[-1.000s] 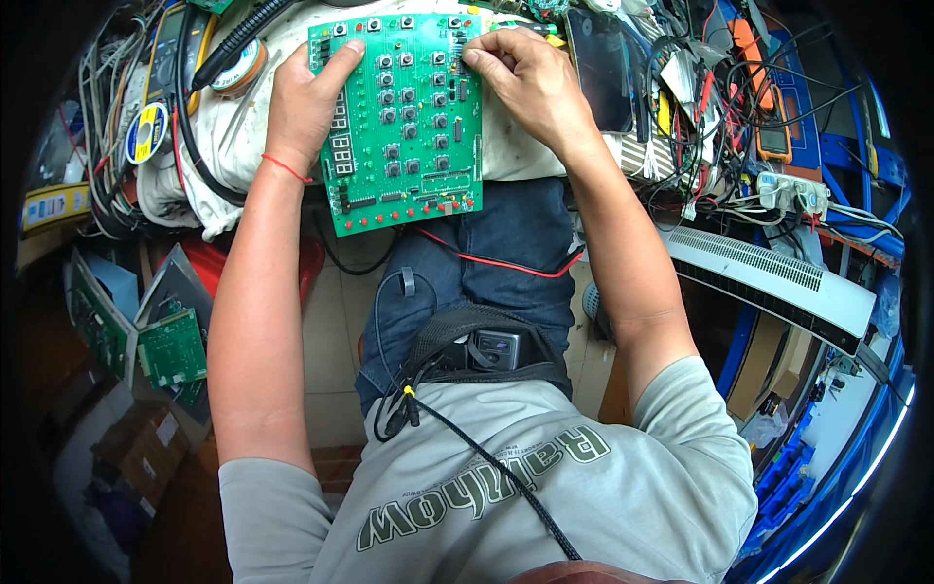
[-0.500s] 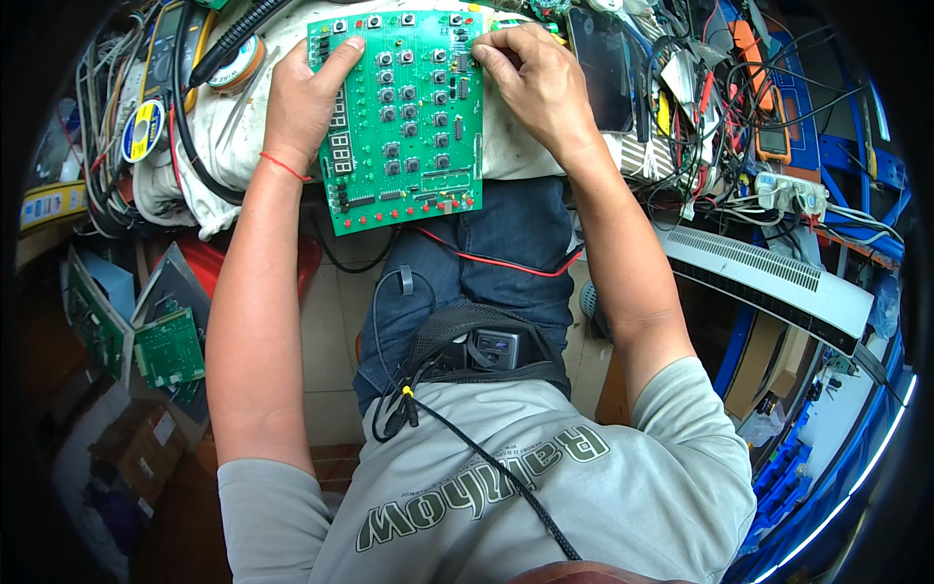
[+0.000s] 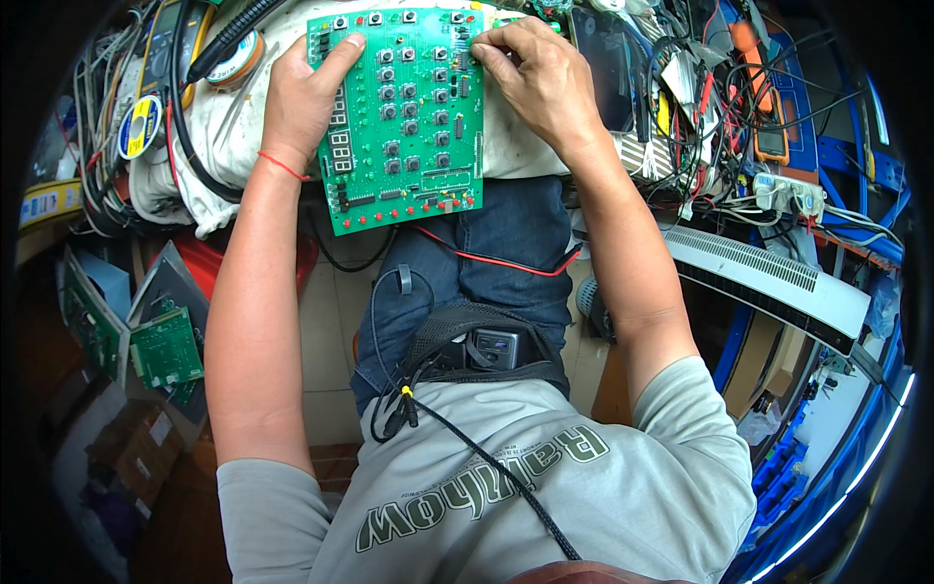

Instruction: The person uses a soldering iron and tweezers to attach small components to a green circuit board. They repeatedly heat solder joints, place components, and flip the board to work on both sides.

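Note:
A green circuit board [image 3: 418, 180] is held up at the near edge of the cloth-covered bench, its component side facing me. Rows of push buttons, a strip of digit displays [image 3: 341, 146] and small red lights [image 3: 394, 213] cover it. My left hand [image 3: 306, 92] grips the board's left edge, thumb lying on its face and the other fingers hidden behind. At the upper right edge, my right hand [image 3: 535, 78] is closed, with thumb and forefinger pinched on the board's rim. Whether those fingertips also hold something small cannot be made out.
Left of the board lie a solder spool [image 3: 141, 127], a wire reel [image 3: 238, 60] and a yellow-framed multimeter [image 3: 165, 49]. Tangled cables, an orange meter [image 3: 772, 143] and a power strip [image 3: 790, 198] crowd the right. More green boards [image 3: 167, 347] lean at lower left.

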Demonstrator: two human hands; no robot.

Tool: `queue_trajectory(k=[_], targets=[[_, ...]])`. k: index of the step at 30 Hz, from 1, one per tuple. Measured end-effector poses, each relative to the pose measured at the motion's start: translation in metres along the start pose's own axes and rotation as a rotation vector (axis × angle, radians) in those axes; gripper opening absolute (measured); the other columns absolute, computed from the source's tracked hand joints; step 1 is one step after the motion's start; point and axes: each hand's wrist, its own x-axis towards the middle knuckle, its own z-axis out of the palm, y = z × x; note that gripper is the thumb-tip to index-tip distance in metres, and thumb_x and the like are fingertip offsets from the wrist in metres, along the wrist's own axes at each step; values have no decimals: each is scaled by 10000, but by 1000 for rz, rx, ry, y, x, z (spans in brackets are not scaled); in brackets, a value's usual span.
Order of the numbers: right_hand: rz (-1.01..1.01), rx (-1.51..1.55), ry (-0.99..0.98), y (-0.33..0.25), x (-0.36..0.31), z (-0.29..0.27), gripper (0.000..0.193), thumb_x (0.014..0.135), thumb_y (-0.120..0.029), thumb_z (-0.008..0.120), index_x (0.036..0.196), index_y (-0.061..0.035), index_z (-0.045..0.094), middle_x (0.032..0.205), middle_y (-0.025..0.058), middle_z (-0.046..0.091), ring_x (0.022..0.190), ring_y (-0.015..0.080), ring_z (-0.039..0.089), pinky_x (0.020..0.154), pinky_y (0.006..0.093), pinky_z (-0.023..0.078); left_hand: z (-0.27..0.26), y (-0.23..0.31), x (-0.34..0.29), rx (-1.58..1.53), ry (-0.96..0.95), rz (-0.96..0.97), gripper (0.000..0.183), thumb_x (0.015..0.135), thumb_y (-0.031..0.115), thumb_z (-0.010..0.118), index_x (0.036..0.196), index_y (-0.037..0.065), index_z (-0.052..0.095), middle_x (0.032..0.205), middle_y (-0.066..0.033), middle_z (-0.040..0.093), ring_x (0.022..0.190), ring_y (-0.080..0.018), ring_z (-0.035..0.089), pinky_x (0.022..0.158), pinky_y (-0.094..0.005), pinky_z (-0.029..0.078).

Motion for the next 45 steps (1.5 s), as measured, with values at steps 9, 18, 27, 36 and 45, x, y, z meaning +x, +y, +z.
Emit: queue_trajectory(k=[9, 18, 27, 36, 45], targets=[[-67, -69, -1, -2, 2, -1, 146, 930, -226, 771, 1005, -101, 783, 936, 54, 720, 839, 278, 716, 733, 376, 564, -1, -1, 0, 38, -3, 37, 383, 1000, 349, 701, 1119, -14, 729, 954, -64, 776, 821, -115, 706, 777, -278, 549], [-130, -89, -8, -12, 6, -9, 126, 895, -153, 745, 971, -74, 681, 901, 131, 659, 847, 365, 666, 746, 437, 547, -1, -5, 2, 40, 1, 66, 379, 1002, 358, 699, 1102, -6, 734, 924, -63, 777, 803, -112, 707, 762, -274, 547], [-272, -160, 4, -16, 12, -14, 172, 897, -154, 732, 1049, -81, 696, 1014, 123, 672, 910, 344, 672, 768, 413, 561, -1, -6, 1, 3, -9, 32, 357, 1008, 339, 700, 1115, 1, 733, 955, -44, 767, 817, -99, 693, 768, -260, 540], [-145, -9, -35, 4, 5, -7, 146, 940, -164, 758, 1064, -95, 793, 978, 61, 738, 871, 274, 728, 748, 360, 568, 0, -1, 1, 38, 5, 24, 365, 1002, 341, 702, 1105, -9, 732, 947, -58, 774, 819, -108, 704, 773, -266, 548], [16, 261, 77, -25, 21, -24, 181, 975, -103, 740, 1123, -5, 779, 1016, 118, 775, 907, 186, 733, 824, 296, 559, 1, -8, 2, 48, 33, 128, 328, 992, 310, 704, 1071, -7, 732, 955, -68, 773, 848, -139, 694, 816, -320, 546]])
